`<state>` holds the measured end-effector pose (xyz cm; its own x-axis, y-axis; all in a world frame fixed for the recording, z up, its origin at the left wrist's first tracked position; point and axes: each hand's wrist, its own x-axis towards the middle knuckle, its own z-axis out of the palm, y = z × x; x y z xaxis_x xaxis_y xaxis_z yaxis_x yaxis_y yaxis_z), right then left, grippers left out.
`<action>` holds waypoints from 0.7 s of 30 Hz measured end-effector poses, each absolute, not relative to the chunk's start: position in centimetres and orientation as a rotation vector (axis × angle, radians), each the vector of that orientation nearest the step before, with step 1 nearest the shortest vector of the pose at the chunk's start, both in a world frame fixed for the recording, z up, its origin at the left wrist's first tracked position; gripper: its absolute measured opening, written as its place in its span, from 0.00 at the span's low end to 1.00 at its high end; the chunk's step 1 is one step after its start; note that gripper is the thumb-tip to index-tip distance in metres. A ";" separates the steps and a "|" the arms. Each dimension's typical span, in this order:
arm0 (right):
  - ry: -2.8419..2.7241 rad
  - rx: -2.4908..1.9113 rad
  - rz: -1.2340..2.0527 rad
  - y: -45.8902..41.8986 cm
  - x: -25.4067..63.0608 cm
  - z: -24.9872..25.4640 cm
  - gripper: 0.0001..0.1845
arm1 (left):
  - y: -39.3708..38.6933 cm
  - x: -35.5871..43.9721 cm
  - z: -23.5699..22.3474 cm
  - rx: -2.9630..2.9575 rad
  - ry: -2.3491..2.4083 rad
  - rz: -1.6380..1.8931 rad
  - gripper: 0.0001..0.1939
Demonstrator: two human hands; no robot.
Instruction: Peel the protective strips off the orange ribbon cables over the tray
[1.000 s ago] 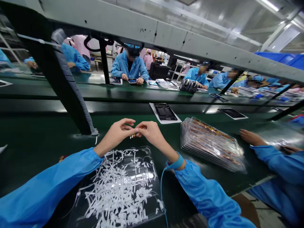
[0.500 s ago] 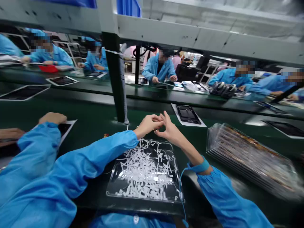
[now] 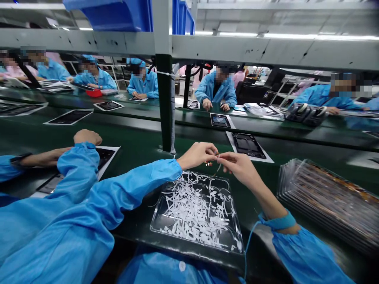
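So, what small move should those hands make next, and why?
Perhaps ease the right fingers away from the left fingers: the right seem to pinch a pale strip close to the small orange part held at left, and white scraps lie in the tray below.

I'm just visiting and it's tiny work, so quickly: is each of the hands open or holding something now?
Left hand: closed, seemingly pinching a small orange-and-white part.
Right hand: closed, pinching a thin pale strip.
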<state>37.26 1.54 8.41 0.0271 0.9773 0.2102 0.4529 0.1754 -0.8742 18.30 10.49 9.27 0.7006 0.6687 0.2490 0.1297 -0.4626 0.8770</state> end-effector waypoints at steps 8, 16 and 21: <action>-1.407 -1.387 0.710 1.5 37.2 7.9 0.25 | 8.3 18.0 8.2 1.967 0.739 0.998 0.09; -1.461 -1.416 0.728 1.7 36.4 7.6 0.20 | 8.9 18.9 6.6 1.995 0.752 1.033 0.10; -1.507 -1.477 0.680 1.7 35.8 7.4 0.14 | 9.7 19.0 5.8 2.191 0.737 1.052 0.08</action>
<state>35.79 1.74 7.43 0.1089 0.9705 0.2152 0.4803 0.1382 -0.8662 19.04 9.67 5.77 0.5332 0.6912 0.4879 0.2218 -0.6707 0.7078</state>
